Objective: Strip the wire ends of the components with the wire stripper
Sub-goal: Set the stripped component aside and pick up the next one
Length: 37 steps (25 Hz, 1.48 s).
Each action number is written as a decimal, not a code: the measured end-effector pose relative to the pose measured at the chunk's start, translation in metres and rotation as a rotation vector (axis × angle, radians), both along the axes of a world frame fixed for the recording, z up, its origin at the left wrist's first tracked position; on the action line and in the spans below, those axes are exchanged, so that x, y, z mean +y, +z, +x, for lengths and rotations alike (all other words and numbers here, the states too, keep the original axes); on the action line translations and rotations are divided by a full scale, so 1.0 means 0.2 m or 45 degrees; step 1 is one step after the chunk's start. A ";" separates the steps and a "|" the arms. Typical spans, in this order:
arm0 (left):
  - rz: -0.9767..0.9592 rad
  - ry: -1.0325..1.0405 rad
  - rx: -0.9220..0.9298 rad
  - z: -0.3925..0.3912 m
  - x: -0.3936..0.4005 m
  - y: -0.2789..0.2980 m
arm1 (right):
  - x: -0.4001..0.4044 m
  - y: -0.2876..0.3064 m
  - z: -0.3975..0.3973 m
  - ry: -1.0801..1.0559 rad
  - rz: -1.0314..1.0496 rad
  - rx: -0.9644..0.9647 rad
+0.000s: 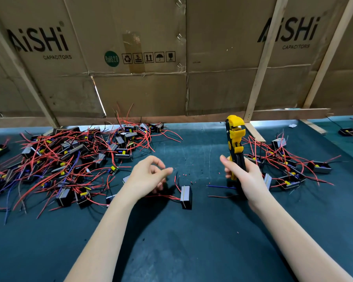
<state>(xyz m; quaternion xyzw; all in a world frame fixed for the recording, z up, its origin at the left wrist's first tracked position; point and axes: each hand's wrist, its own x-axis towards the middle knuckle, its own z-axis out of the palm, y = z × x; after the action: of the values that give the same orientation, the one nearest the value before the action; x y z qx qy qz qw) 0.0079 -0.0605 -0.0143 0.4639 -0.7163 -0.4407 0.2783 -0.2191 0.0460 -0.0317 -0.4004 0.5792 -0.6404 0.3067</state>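
Yellow-and-black wire stripper [235, 143] upright, head up, handles gripped low. Single component [186, 197], small black box with grey side, stands on edge at table centre; red and black wires trail left and up from it. Big tangled pile of components [65, 159] left, smaller pile [287, 165] right. Wire ends too small to tell if stripped.

Dark teal table [192, 251], cardboard wall [143, 88], wooden battens [261, 64]

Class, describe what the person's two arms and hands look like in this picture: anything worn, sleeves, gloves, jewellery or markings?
Both arms are bare from the bottom of the frame to the fingertips: no sleeves show. The left hand and right hand wear no gloves. No watch, ring, bracelet or marking is visible on either.
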 end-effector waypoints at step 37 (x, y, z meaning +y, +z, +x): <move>-0.079 -0.185 0.358 -0.15 0.12 -0.03 | -0.01 -0.07 -0.04 -0.854 0.132 1.756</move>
<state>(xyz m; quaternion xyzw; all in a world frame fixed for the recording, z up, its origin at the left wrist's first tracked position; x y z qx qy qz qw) -0.0218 -0.0356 -0.0204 0.3357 -0.7154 -0.4978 0.3574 -0.2280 0.0444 -0.0461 -0.4972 0.7592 -0.2766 -0.3162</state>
